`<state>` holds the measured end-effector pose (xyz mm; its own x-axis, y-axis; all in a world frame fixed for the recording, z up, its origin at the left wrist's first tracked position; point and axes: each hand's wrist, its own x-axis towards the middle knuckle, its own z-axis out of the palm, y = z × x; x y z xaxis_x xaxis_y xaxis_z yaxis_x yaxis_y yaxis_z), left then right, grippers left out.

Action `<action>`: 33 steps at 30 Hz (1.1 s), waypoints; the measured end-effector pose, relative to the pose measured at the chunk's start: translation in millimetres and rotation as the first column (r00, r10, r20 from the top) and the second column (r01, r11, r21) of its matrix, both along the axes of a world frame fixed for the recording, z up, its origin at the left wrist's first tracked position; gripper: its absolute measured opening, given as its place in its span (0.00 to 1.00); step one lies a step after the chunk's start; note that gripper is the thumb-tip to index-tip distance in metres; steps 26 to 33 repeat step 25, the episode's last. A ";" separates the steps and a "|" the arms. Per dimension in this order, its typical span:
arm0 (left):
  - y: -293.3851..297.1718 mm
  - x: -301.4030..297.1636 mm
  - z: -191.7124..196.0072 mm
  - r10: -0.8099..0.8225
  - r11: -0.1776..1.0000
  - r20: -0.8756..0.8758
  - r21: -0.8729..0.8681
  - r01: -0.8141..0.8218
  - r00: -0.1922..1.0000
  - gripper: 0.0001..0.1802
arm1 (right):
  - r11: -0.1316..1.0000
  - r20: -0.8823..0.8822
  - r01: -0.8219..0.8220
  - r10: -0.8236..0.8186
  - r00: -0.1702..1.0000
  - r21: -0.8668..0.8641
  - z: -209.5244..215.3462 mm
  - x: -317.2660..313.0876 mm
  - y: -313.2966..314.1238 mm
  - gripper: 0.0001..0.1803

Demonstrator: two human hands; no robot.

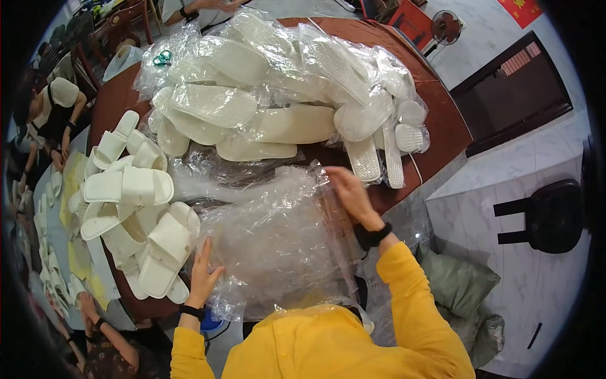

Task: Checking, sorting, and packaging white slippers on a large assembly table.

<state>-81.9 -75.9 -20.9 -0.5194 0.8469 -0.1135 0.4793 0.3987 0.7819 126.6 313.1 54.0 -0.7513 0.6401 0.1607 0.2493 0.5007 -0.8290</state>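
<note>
A stack of clear plastic bags (271, 252) lies in front of me at the near edge of the table. My left hand (203, 276) rests at the stack's left edge, fingers stretched and thumb apart. At the upper right corner of the stack, my right hand (351, 194) has its fingers closed on the edge of a bag; the thumb is hard to see. White open-toe slippers (129, 185) are heaped loosely left of the bags. Beyond the stack, a big pile of slippers in clear bags (218, 104) spreads across the table.
The brown-red table (439, 114) carries it all. Green-handled scissors (163, 58) lie on the far bagged pile. A grey-green sack (454, 278) stands on the floor at right, a black stool (549, 215) farther off. Other people work at a side table (104, 249) with more slippers.
</note>
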 end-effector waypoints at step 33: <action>6.7 80.2 48.6 -0.437 0.838 -0.408 -0.509 0.198 0.802 0.51 | 0.419 0.676 -0.802 0.442 0.589 0.425 -98.2 40.0 -153.7 0.52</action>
